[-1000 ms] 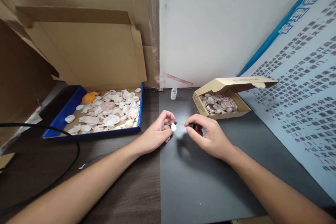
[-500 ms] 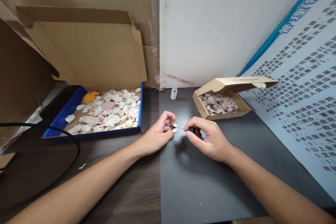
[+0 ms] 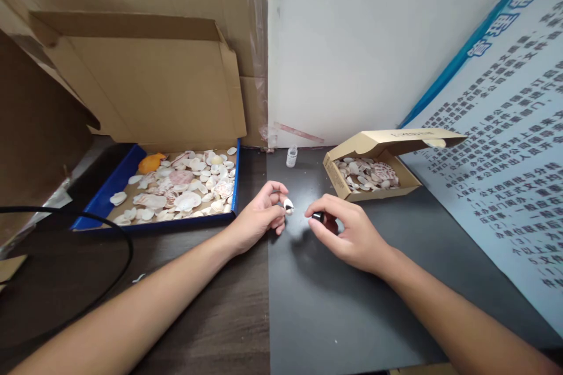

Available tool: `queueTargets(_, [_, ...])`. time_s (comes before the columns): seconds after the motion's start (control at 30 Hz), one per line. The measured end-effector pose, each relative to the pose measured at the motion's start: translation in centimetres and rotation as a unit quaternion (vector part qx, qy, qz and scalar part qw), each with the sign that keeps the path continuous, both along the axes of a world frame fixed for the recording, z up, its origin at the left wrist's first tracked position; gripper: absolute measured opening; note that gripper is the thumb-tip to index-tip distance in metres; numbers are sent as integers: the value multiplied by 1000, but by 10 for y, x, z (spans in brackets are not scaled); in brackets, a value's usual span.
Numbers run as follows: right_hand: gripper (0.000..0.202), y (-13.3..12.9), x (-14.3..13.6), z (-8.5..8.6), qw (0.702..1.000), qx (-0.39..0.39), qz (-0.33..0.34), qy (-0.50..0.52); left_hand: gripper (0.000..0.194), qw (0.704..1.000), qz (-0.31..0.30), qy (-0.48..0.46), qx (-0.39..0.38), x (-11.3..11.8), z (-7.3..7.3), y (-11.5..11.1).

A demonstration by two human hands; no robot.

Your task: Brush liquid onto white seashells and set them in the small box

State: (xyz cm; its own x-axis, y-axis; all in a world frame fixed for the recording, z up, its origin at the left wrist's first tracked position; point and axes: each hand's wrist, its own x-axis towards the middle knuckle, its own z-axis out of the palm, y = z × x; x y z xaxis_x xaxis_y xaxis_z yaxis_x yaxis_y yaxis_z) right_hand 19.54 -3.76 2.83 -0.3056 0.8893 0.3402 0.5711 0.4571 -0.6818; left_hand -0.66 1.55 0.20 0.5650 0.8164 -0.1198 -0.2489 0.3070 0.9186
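My left hand (image 3: 263, 211) pinches a small white shell (image 3: 288, 204) with a dark patch on it between thumb and fingertips. Facing it from the right, my right hand (image 3: 347, 228) grips a black bottle cap (image 3: 317, 217); whether a brush sticks out of it is too small to tell. A gap separates cap and shell, both just above the grey surface. Behind the hands a small clear glass bottle (image 3: 291, 157) with a white label stands upright, its cap off.
On the left, a blue-edged cardboard box (image 3: 235, 187) with a raised lid holds many shells, one of them orange. A smaller cardboard box (image 3: 352, 194) of shells sits at the right. A black cable (image 3: 131, 246) loops at the far left. A white panel (image 3: 343, 47) stands behind.
My left hand has turned and shifted slightly left, so the shell shows more and its dark patch faces outward. My right hand has moved slightly left with the cap.
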Motion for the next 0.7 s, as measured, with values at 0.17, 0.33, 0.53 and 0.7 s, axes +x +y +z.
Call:
queueTargets(0.17, [7, 0, 0, -1, 999, 2, -31, 7, 33, 1000, 10, -6, -18, 0, 1, -1])
queueTargets(0.33, [7, 0, -1, -2, 999, -5, -37, 1, 32, 1000, 11, -8, -22, 0, 1, -1])
queueTargets(0.53, [9, 0, -1, -2, 1000, -29, 1, 4, 31, 1000, 11, -5, -25, 0, 3, -1])
queueTargets(0.7, [9, -1, -1, -2, 999, -26, -31, 10, 31, 999, 18, -16, -43, 0, 5, -1])
